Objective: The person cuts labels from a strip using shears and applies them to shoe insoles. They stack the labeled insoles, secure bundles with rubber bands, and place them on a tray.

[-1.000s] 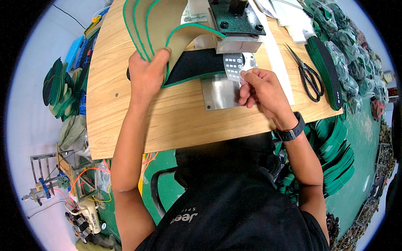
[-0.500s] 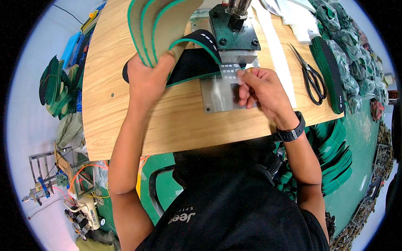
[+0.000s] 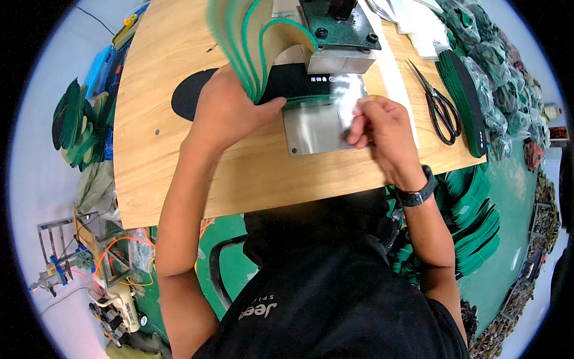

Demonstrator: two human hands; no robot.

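My left hand (image 3: 224,107) is closed round several shoe insoles (image 3: 263,48), tan with green edges, which fan out above it and are partly blurred. Its thumb reaches over a black insole (image 3: 197,93) lying flat on the table, with small white print near its right end. That end rests on a steel plate (image 3: 311,131) below the press block (image 3: 341,61). Right of the plate, my right hand (image 3: 382,122) has thumb and fingers pinched on a clear film (image 3: 347,99), whose edges are hard to make out.
Black-handled scissors (image 3: 443,110) and a row of black insoles (image 3: 463,99) lie at the table's right. A white strip (image 3: 397,90) runs behind my right hand. Bagged bundles (image 3: 508,84) and green insole stacks (image 3: 475,221) are beyond the right edge; more insoles (image 3: 78,119) hang left.
The black insole has gone from bent up to flat, its white print now near the press. My left hand has moved right with the fanned insoles. The printed film has shifted off its earlier spot.
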